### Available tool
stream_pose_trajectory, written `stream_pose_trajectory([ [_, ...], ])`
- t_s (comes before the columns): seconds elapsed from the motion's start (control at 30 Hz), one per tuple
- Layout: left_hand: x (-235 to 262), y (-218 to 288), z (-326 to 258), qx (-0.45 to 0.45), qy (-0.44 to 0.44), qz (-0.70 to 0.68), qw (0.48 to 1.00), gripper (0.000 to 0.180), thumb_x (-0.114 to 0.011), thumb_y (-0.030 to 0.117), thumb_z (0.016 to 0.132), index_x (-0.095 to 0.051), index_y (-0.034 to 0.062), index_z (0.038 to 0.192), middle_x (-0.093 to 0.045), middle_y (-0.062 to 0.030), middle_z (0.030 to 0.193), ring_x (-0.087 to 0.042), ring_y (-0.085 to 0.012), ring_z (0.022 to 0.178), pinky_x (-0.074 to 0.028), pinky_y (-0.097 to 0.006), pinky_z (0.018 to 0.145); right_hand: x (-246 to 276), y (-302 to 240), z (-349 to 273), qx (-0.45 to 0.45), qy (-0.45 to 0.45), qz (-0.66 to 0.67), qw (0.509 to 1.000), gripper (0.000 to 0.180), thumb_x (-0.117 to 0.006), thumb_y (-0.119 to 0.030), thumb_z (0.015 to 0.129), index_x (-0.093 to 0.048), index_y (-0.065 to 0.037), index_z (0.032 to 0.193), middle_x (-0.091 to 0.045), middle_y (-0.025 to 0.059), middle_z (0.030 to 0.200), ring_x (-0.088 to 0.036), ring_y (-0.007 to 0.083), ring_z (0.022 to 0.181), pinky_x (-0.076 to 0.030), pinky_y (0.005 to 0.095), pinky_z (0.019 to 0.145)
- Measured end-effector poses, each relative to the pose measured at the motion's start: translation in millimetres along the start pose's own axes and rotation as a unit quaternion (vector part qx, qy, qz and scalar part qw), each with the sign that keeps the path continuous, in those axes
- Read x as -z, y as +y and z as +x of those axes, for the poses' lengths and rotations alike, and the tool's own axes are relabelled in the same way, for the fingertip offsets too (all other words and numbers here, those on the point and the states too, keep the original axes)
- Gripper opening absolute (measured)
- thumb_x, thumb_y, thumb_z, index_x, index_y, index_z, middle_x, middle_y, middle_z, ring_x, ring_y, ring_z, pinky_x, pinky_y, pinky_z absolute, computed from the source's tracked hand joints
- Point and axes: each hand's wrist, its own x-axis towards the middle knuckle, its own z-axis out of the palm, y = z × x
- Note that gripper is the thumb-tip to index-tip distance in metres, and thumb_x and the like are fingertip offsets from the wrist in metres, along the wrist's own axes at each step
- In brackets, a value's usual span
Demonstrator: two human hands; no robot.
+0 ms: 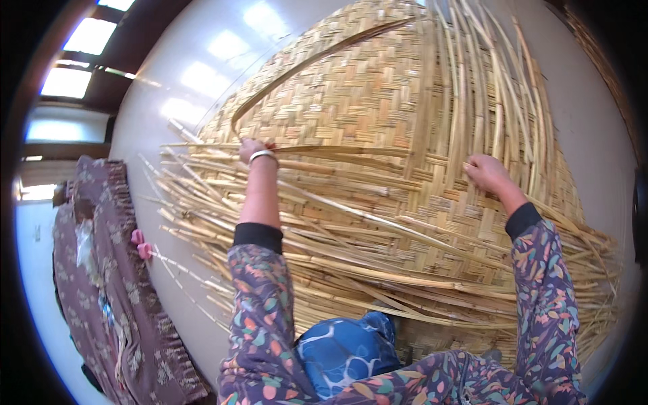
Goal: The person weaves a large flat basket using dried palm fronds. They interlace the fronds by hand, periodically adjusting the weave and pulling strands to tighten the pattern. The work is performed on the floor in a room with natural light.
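Observation:
A large woven mat of split cane (pixel 351 94) lies across the floor before me, with long loose strips fanning off its edges. My left hand (pixel 255 150), a white bangle at its wrist, is closed on a flat cane strip (pixel 324 149) at the mat's left side. That strip runs rightward over the weave. From beside the same hand a darker bent strip (pixel 317 55) arcs up to the far edge. My right hand (pixel 487 174) is closed at the ends of crossing strips, right of the weave's middle, and appears to pinch a cane strip; its fingertips are partly hidden.
Loose cane lengths (pixel 378 216) lie crosswise between my arms and spread to both sides. Long upright strips (pixel 499 88) stretch away at the far right. At left are a patterned dark cloth (pixel 115 270) and small pink items (pixel 140 244). Blue cloth (pixel 347 351) is close below.

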Motion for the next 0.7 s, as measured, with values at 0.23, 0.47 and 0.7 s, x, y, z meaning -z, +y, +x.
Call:
stream_pose_trajectory([
  [0.23,22,15,19,0.011,0.093,-0.057,0.994,0.039,-0.038,0.033,0.091,-0.046,-0.0037,0.102,-0.054,-0.0122,0.064,-0.049,-0.0212,0.043,-0.043,-0.029,0.037,0,-8,-5,-0.028,0.027,0.001,0.999,0.03,-0.053,-0.033,0.083,-0.059,-0.004,0.083,-0.061,0.0171,0.082,-0.058,0.035,0.08,-0.045,0.043,0.07],
  [0.47,34,35,50,-0.047,0.105,-0.008,0.993,0.047,-0.053,0.032,0.087,-0.049,-0.0117,0.106,-0.061,-0.022,0.092,-0.063,-0.0282,0.067,-0.054,-0.033,0.05,-4,-4,-2,-0.012,0.025,0.022,0.999,0.03,-0.053,-0.032,0.084,-0.058,-0.003,0.082,-0.06,0.0181,0.081,-0.057,0.0353,0.079,-0.044,0.0431,0.07],
  [0.7,26,33,73,-0.03,0.057,0.032,0.997,0.062,-0.051,0.045,0.086,-0.048,-0.0106,0.113,-0.059,-0.0217,0.106,-0.063,-0.0342,0.084,-0.056,-0.037,0.066,-4,-3,-3,0.007,0.044,0.011,0.999,0.03,-0.052,-0.032,0.084,-0.057,-0.002,0.079,-0.059,0.0192,0.08,-0.056,0.0359,0.079,-0.044,0.0434,0.07],
])
